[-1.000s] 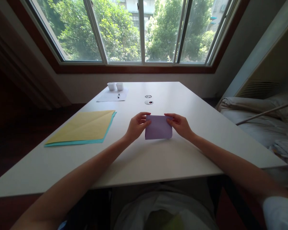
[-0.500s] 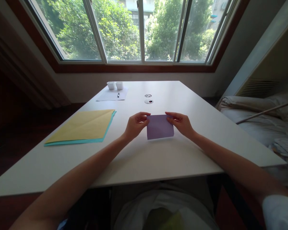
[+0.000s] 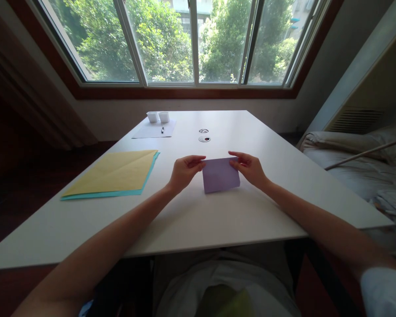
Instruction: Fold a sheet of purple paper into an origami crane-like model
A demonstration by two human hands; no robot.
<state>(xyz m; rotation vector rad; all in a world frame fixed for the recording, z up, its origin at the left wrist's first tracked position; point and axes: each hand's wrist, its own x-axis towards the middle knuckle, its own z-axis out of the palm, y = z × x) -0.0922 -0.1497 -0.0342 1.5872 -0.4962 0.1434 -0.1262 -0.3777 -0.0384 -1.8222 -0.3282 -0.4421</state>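
A small purple sheet of paper [image 3: 221,176] is held up between my two hands, just above the white table [image 3: 198,224]. My left hand [image 3: 185,172] pinches its upper left corner between thumb and fingers. At the upper right corner, my right hand [image 3: 250,168] grips the paper, thumb in front and the index finger raised a little above the edge. The sheet tilts slightly, its right side higher than its left. Its back is hidden from me.
On the left of the table, a yellow sheet [image 3: 115,171] lies over a teal sheet [image 3: 137,192]. Farther back, a white sheet [image 3: 145,131] carries a pen [image 3: 163,130], with two small white containers [image 3: 158,117] behind. Two round metal fittings [image 3: 204,139] sit mid-table. A covered couch [image 3: 333,149] stands right.
The purple paper has tilted slightly, its lower edge shifting a little to the right. My right index finger has lifted slightly off the top edge. Other things stay put.
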